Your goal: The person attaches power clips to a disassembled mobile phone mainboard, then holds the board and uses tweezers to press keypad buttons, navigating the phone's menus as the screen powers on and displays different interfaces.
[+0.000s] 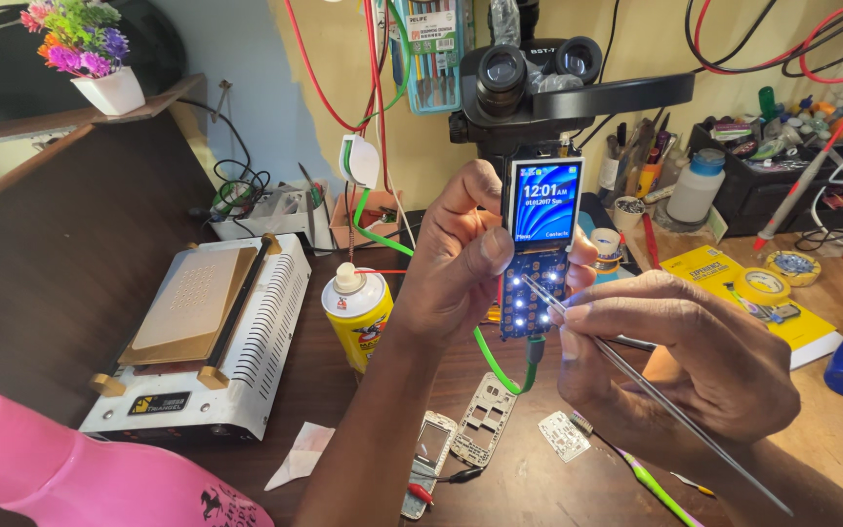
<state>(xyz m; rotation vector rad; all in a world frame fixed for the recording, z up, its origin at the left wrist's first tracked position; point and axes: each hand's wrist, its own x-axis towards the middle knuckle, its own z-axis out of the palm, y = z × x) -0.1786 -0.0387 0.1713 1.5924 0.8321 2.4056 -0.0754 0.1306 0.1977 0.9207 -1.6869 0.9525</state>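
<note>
Over the bench, the left hand pinches the lit, caseless phone board upright while the right hand grips tweezers, probing its keypad contacts, seemingly testing; steadiness matters next.

Bright, even light; sharp, wide-angle edges

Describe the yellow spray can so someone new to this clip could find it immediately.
Start at the white flat-topped heating machine on the dark desk's left. Just right of it, beside the left hand's forearm, stands the spray can. It is the only yellow cylinder with a white nozzle cap.
</note>
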